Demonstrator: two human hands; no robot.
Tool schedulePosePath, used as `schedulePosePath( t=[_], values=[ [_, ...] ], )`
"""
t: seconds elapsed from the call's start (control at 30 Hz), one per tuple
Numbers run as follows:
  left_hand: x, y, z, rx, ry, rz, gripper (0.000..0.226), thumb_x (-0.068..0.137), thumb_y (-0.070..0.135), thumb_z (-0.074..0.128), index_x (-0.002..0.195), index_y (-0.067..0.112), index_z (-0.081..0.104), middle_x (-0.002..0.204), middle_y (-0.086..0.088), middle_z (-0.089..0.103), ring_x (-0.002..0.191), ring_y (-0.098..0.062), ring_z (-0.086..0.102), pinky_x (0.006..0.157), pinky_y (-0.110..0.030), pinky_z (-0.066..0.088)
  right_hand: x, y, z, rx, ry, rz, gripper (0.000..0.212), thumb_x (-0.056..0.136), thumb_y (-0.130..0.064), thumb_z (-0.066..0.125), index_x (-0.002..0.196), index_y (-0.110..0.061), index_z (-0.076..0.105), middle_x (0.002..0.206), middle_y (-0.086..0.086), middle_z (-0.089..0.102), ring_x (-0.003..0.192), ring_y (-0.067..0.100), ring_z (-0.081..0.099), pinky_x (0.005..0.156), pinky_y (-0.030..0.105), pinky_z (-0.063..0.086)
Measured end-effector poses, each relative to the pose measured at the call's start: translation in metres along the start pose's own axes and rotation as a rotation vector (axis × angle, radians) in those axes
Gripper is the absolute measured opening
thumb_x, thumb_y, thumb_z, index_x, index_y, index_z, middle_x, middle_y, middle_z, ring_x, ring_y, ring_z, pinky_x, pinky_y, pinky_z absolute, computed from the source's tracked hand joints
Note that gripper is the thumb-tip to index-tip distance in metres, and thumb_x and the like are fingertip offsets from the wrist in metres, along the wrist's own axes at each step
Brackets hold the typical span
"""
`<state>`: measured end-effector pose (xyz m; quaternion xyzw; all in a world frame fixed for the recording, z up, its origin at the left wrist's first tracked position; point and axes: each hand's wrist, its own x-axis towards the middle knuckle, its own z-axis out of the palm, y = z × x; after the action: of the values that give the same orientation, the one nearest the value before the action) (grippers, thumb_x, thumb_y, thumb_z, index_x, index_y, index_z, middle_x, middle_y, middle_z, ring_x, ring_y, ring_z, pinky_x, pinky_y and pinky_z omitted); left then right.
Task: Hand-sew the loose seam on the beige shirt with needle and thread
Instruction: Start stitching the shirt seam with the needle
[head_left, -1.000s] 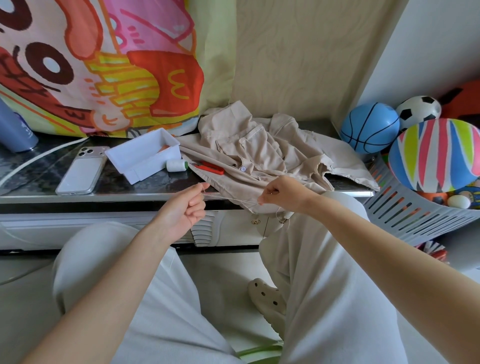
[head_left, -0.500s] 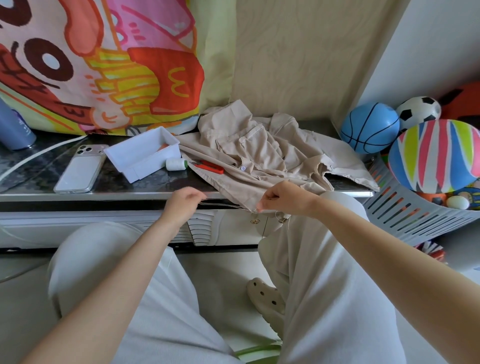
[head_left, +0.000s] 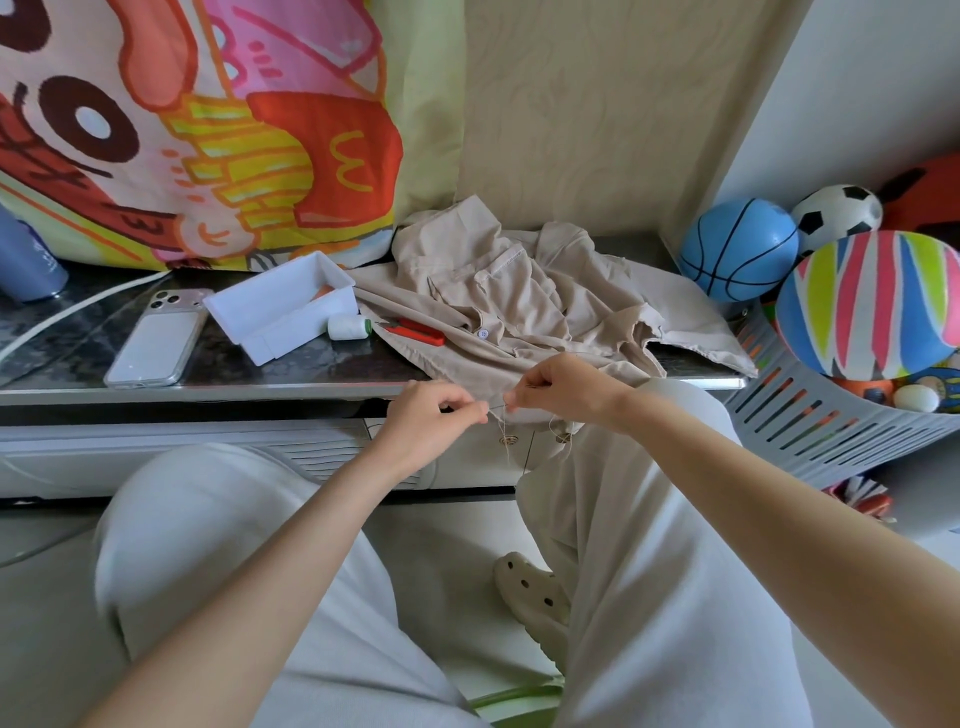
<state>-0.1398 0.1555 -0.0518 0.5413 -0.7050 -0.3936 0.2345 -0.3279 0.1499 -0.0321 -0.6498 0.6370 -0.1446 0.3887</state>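
Hands meet at the near edge of the table (head_left: 311, 366). The left hand (head_left: 431, 418) pinches the needle (head_left: 497, 408), fingers (head_left: 470, 410) clamped on it. The right hand (head_left: 566, 389) pinches the hem of the shirt (head_left: 519, 312) just beside it, thread (head_left: 507, 447) dangling below. The shirt sprawls over the table's right side; scissors (head_left: 421, 330), spool (head_left: 348, 327), tray (head_left: 291, 338) and phone (head_left: 156, 345) lie further left.

The shirt (head_left: 519, 312) is lying on the table (head_left: 311, 371) just behind the left hand (head_left: 431, 415) and the right hand (head_left: 563, 392). Snips (head_left: 418, 331), a spool (head_left: 348, 327), a box (head_left: 283, 306) and a phone (head_left: 156, 345) are lying in a row behind and left of the left hand; a basket (head_left: 810, 426) is standing right of the right hand.
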Motion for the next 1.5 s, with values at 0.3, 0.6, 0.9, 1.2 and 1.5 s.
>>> schedulePosePath(
  t=[0.3, 0.6, 0.9, 1.2, 1.5],
  values=[
    [0.004, -0.021, -0.009, -0.009, -0.023, -0.060, 0.023, 0.092, 0.017, 0.058, 0.070, 0.022, 0.062, 0.089, -0.009, 0.068, 0.082, -0.018, 0.056, 0.080, -0.031, 0.042, 0.000, -0.001, 0.000, 0.171, 0.026, -0.008, 0.043, 0.100, -0.047, 0.026, 0.109, -0.018, 0.058, 0.089, -0.010, 0.050, 0.080, 0.004, 0.047, 0.076, 0.022, 0.036],
    [0.007, -0.054, -0.030, -0.403, 0.258, -0.302, 0.026, 0.098, 0.014, 0.046, 0.074, 0.015, 0.056, 0.079, 0.001, 0.058, 0.076, -0.011, 0.052, 0.071, -0.020, 0.040, 0.020, 0.017, 0.014, 0.318, 0.124, 0.112, 0.028, 0.103, -0.033, 0.027, 0.093, -0.020, 0.049, 0.075, -0.009, 0.038, 0.065, 0.003, 0.037, 0.058, 0.018, 0.028],
    [0.014, -0.064, -0.045, -0.717, 0.577, -0.450, 0.026, 0.100, 0.012, 0.039, 0.075, 0.015, 0.048, 0.075, -0.003, 0.053, 0.067, -0.012, 0.052, 0.068, -0.022, 0.044, 0.024, 0.028, 0.020, 0.160, 0.178, 0.265, 0.010, 0.095, -0.019, 0.044, 0.104, -0.018, 0.048, 0.089, 0.000, 0.052, 0.067, 0.016, 0.049, 0.060, 0.025, 0.042],
    [0.015, -0.056, -0.054, -1.022, 0.665, -0.422, 0.026, 0.102, 0.017, 0.040, 0.076, 0.016, 0.047, 0.077, 0.001, 0.053, 0.070, -0.010, 0.054, 0.071, -0.021, 0.044, 0.019, 0.039, 0.042, -0.077, 0.118, 0.219, 0.020, 0.090, -0.007, 0.048, 0.108, -0.011, 0.057, 0.090, -0.001, 0.050, 0.091, 0.014, 0.046, 0.062, 0.020, 0.036],
    [0.013, -0.034, -0.056, -0.877, 0.542, -0.190, 0.025, 0.097, 0.012, 0.047, 0.073, 0.014, 0.054, 0.066, 0.004, 0.060, 0.072, -0.011, 0.057, 0.068, -0.021, 0.045, 0.023, 0.027, 0.054, -0.325, 0.015, 0.085, 0.039, 0.091, -0.005, 0.047, 0.130, -0.005, 0.044, 0.126, 0.015, 0.046, 0.123, 0.029, 0.040, 0.098, 0.025, 0.035]
  ],
)
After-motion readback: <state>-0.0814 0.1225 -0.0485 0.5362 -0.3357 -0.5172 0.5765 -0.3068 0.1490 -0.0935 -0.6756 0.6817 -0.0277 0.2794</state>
